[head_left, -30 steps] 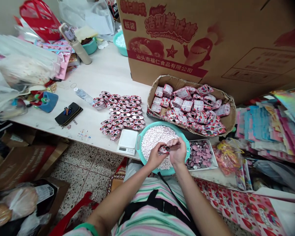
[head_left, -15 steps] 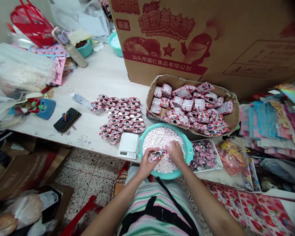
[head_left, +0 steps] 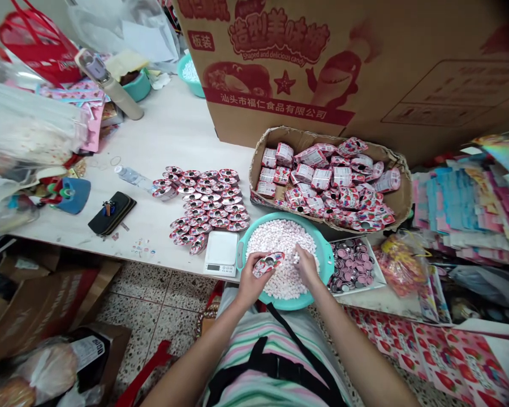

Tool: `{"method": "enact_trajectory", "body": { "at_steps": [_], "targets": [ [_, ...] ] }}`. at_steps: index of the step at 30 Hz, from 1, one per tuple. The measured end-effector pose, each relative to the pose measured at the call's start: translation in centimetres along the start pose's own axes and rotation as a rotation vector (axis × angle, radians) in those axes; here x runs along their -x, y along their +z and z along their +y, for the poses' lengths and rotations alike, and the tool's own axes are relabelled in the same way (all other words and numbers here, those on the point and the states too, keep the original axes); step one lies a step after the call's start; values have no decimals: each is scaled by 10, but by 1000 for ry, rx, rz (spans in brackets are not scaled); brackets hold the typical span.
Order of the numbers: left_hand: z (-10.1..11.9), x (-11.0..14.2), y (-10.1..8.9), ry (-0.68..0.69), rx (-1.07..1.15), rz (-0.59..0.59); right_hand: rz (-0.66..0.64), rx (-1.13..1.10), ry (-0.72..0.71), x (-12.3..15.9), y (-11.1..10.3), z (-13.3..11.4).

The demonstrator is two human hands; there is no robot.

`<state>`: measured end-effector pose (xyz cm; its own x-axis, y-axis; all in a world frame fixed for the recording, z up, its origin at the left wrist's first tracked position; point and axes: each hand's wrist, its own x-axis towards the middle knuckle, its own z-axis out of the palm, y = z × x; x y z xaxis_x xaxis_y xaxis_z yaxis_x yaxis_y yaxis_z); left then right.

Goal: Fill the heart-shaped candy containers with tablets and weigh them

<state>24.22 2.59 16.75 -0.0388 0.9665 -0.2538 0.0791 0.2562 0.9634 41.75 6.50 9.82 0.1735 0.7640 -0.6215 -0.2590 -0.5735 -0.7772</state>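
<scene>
My left hand (head_left: 249, 280) is closed on a small red-and-white candy case (head_left: 268, 263), held tilted over a teal basin (head_left: 327, 259) full of small white candies (head_left: 280, 240). My right hand (head_left: 306, 264) sits in the candies just right of the case, fingers pinched on a few white pieces. Filled cases lie in rows (head_left: 207, 202) on the white table (head_left: 173, 135) left of the basin. A small white scale (head_left: 221, 252) stands by the basin's left rim.
A cardboard tray (head_left: 401, 195) of empty cases sits behind the basin, a white tray of round lids (head_left: 352, 264) to its right. A big printed carton (head_left: 343, 62) fills the back. A black key pouch (head_left: 111, 212), bags and packets lie around.
My right hand, earlier holding a dark tool at the case, dropped into the candies and pinched some. The case in my left hand tilted and shifted slightly left.
</scene>
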Motion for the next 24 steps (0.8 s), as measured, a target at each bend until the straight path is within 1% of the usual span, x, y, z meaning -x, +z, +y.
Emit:
{"method": "enact_trajectory", "body": {
  "at_steps": [2, 3, 4, 6, 8, 10, 13, 16, 20, 24],
  "targets": [
    [0, -1, 1, 4, -16, -1, -120, -244, 130, 8, -1, -18],
    [1, -1, 2, 7, -18, -12, -183, -342, 165, 13, -2, -28],
    [1, -1, 4, 10, -23, -26, -230, -420, 178, 17, -3, -38],
    [2, -1, 7, 20, -55, -56, -262, -522, 165, 26, -2, -56],
    [4, 0, 11, 33, -113, -83, -244, -571, 136, 34, 4, -69],
    [6, 1, 16, 50, -172, -107, -192, -606, 104, 42, 13, -76],
    [10, 2, 26, 78, -247, -139, -67, -623, 28, 53, 29, -76],
    [14, 3, 34, 94, -314, -168, -19, -561, -76, 65, 41, -73],
    [19, 4, 40, 104, -320, -167, -15, -467, -188, 75, 44, -72],
    [19, 6, 42, 119, -326, -166, 21, -402, -204, 78, 42, -75]
  ]
}}
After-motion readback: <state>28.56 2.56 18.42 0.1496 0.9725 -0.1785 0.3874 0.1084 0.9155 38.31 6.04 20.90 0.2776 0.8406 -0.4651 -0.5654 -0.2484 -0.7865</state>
